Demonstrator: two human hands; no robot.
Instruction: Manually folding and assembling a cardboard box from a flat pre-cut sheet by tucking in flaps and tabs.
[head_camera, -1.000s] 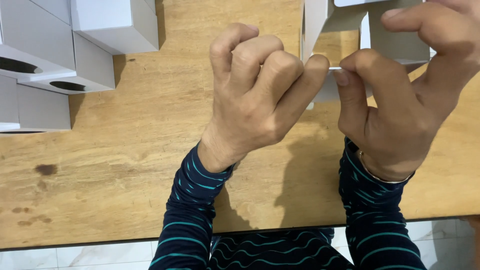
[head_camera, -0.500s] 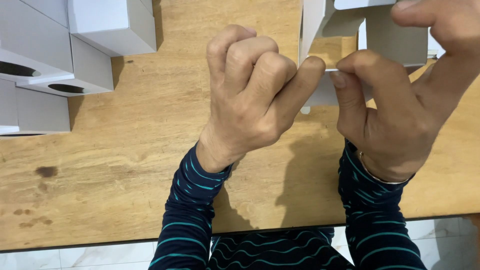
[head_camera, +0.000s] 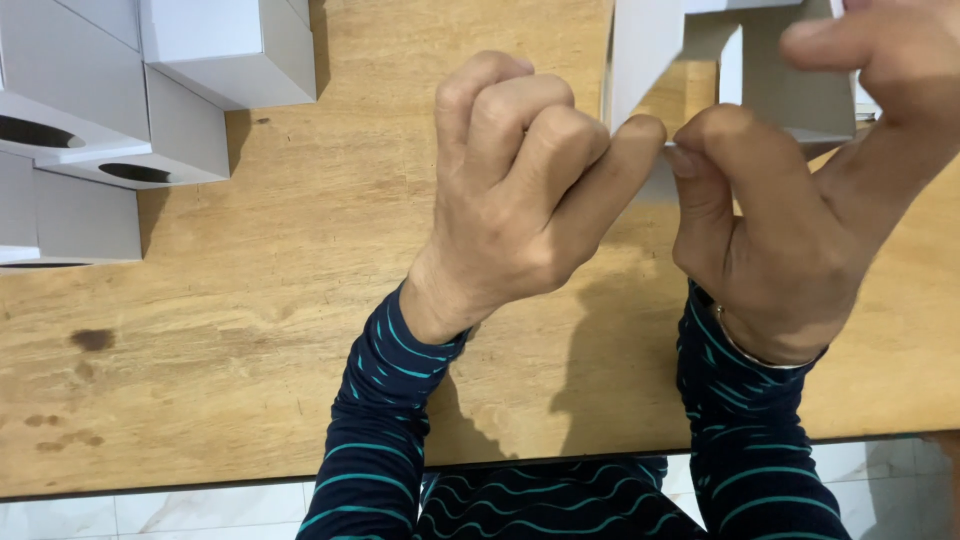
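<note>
You're holding a white cardboard box (head_camera: 650, 60), half folded and open. It hangs tilted above the table's far right.

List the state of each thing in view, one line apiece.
Left hand: fist curled, fingertip pinching the card edge.
Right hand: raised, pinching the same edge.
White box piece: unfinished, held above the table between both hands.
Stacked boxes: assembled, lying on their sides with oval cut-outs showing.
Table: wooden, stained at left.
</note>
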